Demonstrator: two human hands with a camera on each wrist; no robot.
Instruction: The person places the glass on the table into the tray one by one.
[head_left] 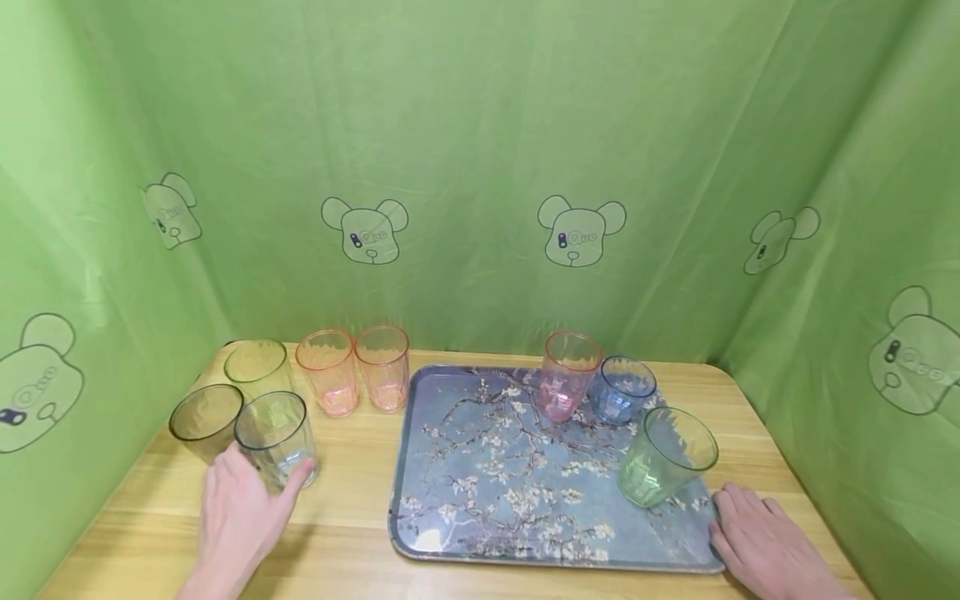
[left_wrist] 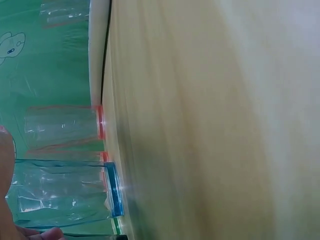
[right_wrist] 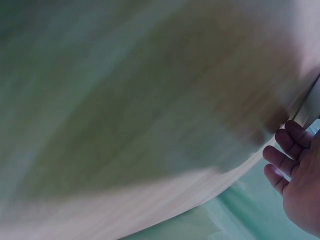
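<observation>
On the left side of the table, my left hand point(head_left: 243, 500) grips a clear glass with a dark rim point(head_left: 279, 442), thumb on its right side and fingers on its left. The left wrist view shows this glass point(left_wrist: 65, 192) upright, its base at the wooden surface. Close beside it stand a dark grey glass point(head_left: 198, 423) and a yellow-green glass point(head_left: 258, 367). My right hand point(head_left: 768, 537) rests against the right edge of the flowered tray point(head_left: 487, 467), holding no glass. In the right wrist view its fingers point(right_wrist: 282, 160) are loosely bent.
Two pink glasses point(head_left: 330, 375) stand side by side left of the tray. On the tray are another pink glass point(head_left: 566, 379), a short blue glass point(head_left: 622, 392) and a green glass point(head_left: 663, 458). Green cloth walls point(head_left: 480, 167) surround the wooden table point(head_left: 352, 533).
</observation>
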